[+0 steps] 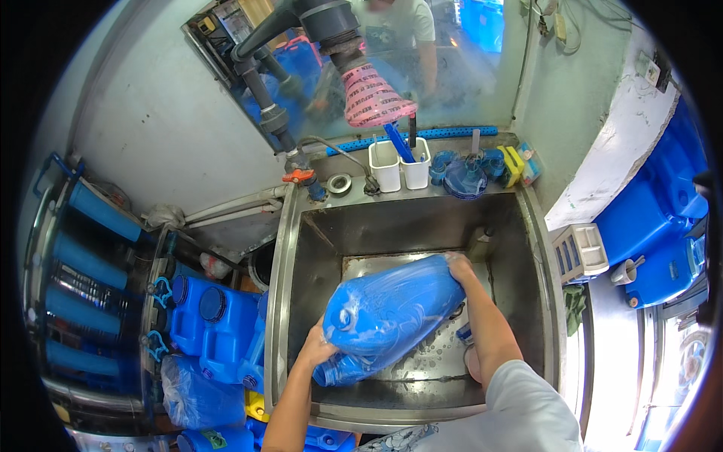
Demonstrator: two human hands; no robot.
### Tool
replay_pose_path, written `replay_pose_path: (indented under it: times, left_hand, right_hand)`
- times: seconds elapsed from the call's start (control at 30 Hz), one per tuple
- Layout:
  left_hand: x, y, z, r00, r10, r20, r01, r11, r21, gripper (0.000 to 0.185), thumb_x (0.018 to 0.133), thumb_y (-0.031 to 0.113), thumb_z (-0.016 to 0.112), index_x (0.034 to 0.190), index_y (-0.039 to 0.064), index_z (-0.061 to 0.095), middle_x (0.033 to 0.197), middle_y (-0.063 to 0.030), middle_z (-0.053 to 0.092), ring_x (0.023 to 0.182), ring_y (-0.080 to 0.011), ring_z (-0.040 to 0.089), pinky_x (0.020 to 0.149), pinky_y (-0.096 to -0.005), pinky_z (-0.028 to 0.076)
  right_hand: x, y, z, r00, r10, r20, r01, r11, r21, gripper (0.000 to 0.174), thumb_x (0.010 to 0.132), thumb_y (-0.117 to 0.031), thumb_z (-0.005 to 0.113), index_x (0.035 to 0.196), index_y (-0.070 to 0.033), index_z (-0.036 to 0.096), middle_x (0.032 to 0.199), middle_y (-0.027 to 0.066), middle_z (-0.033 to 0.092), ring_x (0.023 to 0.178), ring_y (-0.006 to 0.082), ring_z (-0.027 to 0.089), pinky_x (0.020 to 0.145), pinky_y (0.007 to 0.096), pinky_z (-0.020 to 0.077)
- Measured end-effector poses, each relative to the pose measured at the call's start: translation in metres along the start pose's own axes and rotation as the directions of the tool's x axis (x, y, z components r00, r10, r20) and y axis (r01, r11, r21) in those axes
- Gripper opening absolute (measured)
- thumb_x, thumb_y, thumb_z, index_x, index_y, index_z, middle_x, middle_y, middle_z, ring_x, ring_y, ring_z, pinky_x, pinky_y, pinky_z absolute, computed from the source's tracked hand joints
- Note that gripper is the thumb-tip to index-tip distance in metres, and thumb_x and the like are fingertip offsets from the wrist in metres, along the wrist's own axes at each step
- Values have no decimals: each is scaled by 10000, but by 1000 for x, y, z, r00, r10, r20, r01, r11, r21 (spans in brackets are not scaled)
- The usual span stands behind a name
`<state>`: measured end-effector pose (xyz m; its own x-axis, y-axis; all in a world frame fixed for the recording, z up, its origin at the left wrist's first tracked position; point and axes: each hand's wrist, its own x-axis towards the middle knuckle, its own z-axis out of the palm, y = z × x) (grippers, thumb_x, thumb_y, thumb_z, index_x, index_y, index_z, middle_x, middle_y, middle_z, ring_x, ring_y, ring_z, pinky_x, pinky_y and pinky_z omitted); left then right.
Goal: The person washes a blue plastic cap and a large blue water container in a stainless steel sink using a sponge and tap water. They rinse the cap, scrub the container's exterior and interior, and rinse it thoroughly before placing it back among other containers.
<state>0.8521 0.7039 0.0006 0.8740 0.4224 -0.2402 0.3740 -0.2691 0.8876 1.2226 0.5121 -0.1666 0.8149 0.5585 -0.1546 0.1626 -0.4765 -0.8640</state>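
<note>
A blue plastic water jug [395,311], streaked with white suds, is tilted on its side within the stainless steel sink [412,226]. My left hand [317,346] grips it at the lower-left end, close to the open neck [325,374]. At the opposite end, my right hand [458,268] clasps the jug's upper-right corner. Wet drops dot the sink floor [418,361] beneath. A blue-and-white object [465,333], perhaps a brush, and a pale round item [473,363] lie partly hidden by my right forearm. A bottle-like object [480,243] stands in the back right corner.
Grey pipework with a pink-wrapped outlet [375,99] and an orange valve handle [298,175] hangs behind the sink. White plastic holders [385,169] and a yellow sponge [511,166] line the back ledge. Blue jugs [226,322] crowd the left; more blue containers [638,209] stand right.
</note>
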Motion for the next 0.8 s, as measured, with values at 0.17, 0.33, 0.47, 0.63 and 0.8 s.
replay_pose_path:
  times: [0.17,0.33,0.47,0.63,0.8]
  left_hand:
    - [11,13,2,1000,9,4,-9,1000,3,782,681,197,818,1353,22,458,1261,-138,590,1139,-209,564,989,-339,446]
    - [2,12,-3,999,-11,-40,7,996,-85,738,703,224,802,1336,26,478,1240,-126,601,1125,-199,571,977,-335,452]
    - [0,-1,-10,999,-33,-41,29,995,-91,654,744,253,768,1302,32,510,1236,-118,603,1123,-191,571,969,-334,454]
    - [10,-2,0,997,-45,-70,31,981,-189,503,796,229,711,1236,34,562,1203,-115,617,1092,-195,584,946,-337,461]
    - [16,5,7,988,-93,-124,66,977,-202,460,746,87,723,1182,20,596,1079,-90,666,992,-186,622,881,-329,488]
  right_hand:
    - [-56,-160,52,695,-669,264,516,720,465,344,936,-338,491,1065,-109,713,1135,108,666,1079,273,607,971,366,458]
    - [-115,-263,54,381,-812,443,811,523,261,281,925,-227,483,1089,-117,681,1029,93,649,1065,284,566,891,428,429]
    - [-165,-241,31,440,-872,215,898,427,-106,241,800,-188,643,1031,-130,680,1142,76,613,1109,291,546,868,471,417]
    - [-197,-250,40,245,-968,58,968,241,-69,311,697,-159,671,1005,-119,664,1161,70,597,1147,299,535,845,469,420]
    - [-157,-227,63,369,-921,123,921,345,-183,238,778,-121,585,1001,-109,669,1165,81,609,1108,308,552,882,474,436]
